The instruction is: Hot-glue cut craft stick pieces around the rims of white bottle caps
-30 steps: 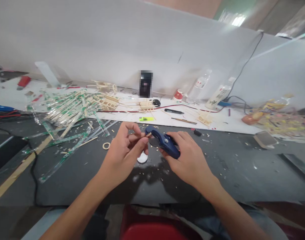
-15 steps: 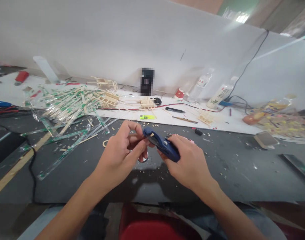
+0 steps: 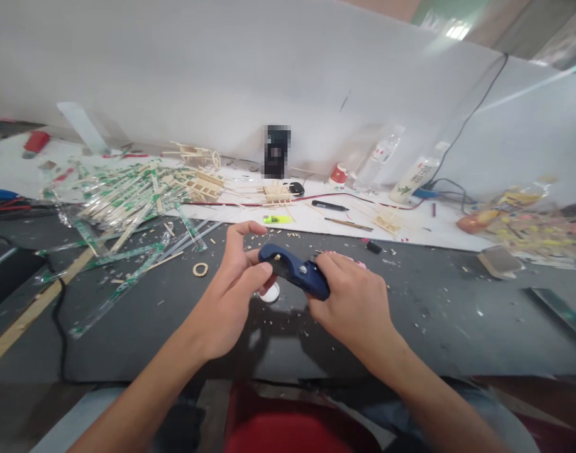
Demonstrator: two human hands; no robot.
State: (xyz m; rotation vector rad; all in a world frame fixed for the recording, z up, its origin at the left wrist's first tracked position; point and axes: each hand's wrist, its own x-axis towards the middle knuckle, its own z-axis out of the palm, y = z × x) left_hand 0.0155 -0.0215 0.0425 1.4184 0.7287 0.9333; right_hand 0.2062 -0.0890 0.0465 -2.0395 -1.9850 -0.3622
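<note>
My right hand [image 3: 351,296] is wrapped around a dark blue hand cutter [image 3: 295,270] with a hooked jaw, held above the grey table. At the hooked end, my left hand [image 3: 236,283] has its thumb and lower fingers pinched close to the jaw, its index finger raised and bent. Whatever sits between those fingertips is too small and hidden to make out; a tiny pale bit shows inside the jaw. Below the left fingers lies a small white round disc [image 3: 270,293], partly covered. A pale wooden ring [image 3: 200,269] rests left of the left hand.
Plastic-wrapped wooden strips [image 3: 127,195] are heaped at the left. Small wooden cart models [image 3: 193,154] stand behind. A yellow-green lighter [image 3: 277,219], black pen [image 3: 329,206], paper cup [image 3: 338,175] and bottles [image 3: 420,179] sit on the white sheet. Wood crumbs litter the table.
My left index finger has lifted away from the cutter's jaw. The cutter has shifted slightly left and turned, showing more of its side. The wooden ring and white disc are less covered.
</note>
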